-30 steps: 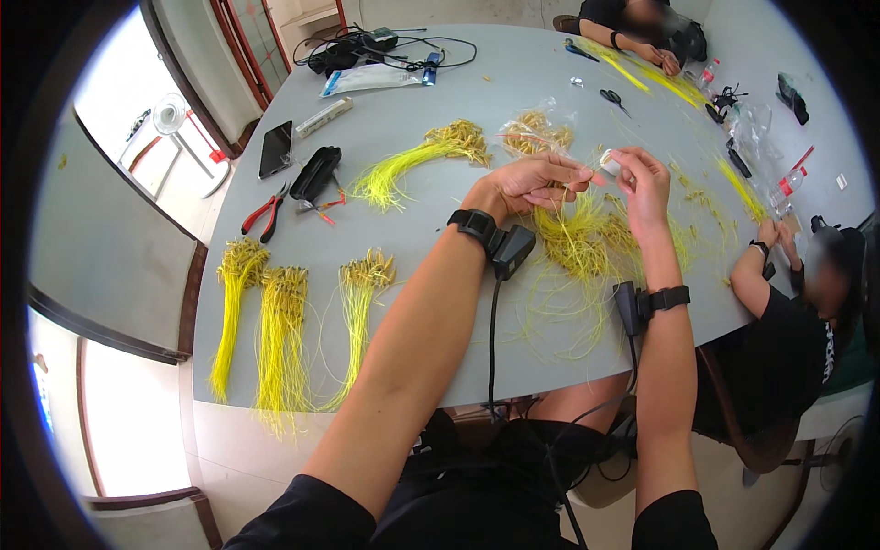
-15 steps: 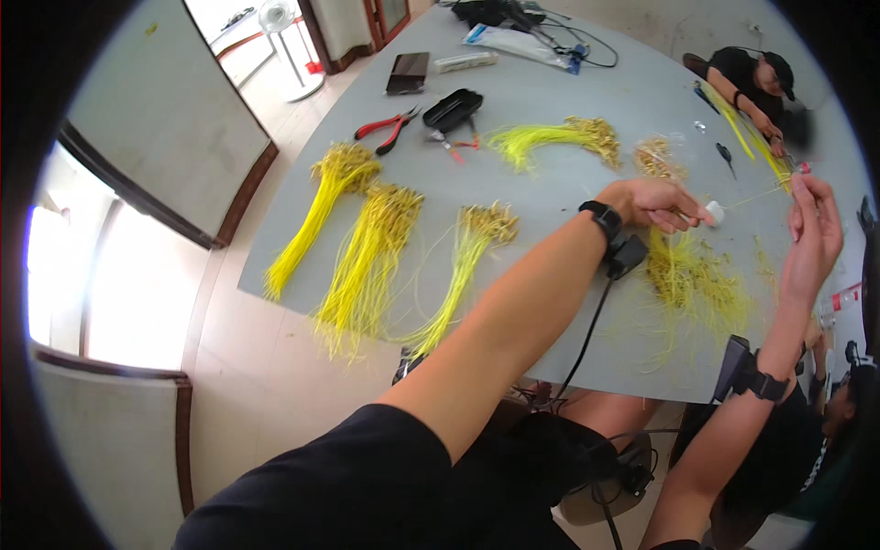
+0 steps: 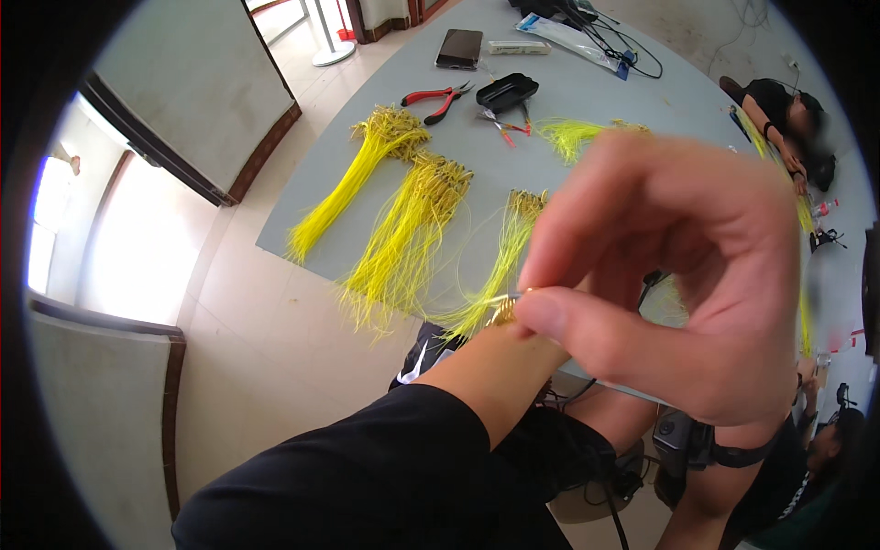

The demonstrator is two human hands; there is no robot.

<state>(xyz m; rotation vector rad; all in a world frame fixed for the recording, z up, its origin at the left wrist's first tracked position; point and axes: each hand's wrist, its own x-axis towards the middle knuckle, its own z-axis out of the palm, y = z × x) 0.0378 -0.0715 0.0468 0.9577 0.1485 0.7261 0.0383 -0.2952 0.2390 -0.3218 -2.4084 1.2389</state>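
My right hand (image 3: 678, 275) is raised close in front, large in view. Its thumb and index finger pinch small gold-coloured fish hooks (image 3: 502, 313), with a thin pale piece at the fingertips. My left forearm (image 3: 500, 367) reaches in from below, but the left hand is hidden behind the right. On the grey table (image 3: 367, 101) lie several bundles of yellow line with gold hooked ends: a left bundle (image 3: 344, 188), a middle bundle (image 3: 408, 229) and a thinner bundle (image 3: 504, 257). A far bundle (image 3: 570, 136) is partly covered by my right hand.
Red-handled pliers (image 3: 438, 99), an open black case (image 3: 506, 93) and a black phone (image 3: 459, 49) lie further back. A plastic packet (image 3: 568, 41) and dark cables (image 3: 632, 46) are at the far edge. One person (image 3: 779, 119) works at the right; another (image 3: 839, 435) sits lower right.
My right hand has come from the table's right side up close, now pinching the gold hooks. The left hand, seen before near a white spool-like thing, is now hidden. The view has shifted.
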